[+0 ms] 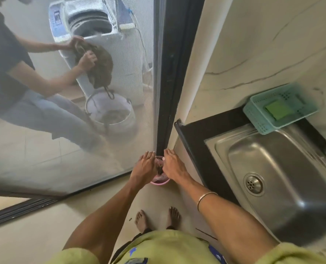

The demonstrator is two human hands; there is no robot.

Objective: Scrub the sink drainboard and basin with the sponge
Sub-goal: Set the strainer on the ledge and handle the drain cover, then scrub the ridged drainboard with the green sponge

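The steel sink basin with its round drain lies at the right, set in a black countertop. A green sponge lies in a teal plastic basket at the sink's far corner, on the ridged drainboard. Both my hands are away from the sink, low over a small pink bin on the floor. My left hand and my right hand hang side by side with fingers stretched downward. Something dark shows between them inside the bin. Neither hand holds the sponge.
A mesh sliding door and its black frame stand just beyond the bin. Behind the mesh another person handles a cloth over a steel bucket beside a washing machine. My bare feet stand below.
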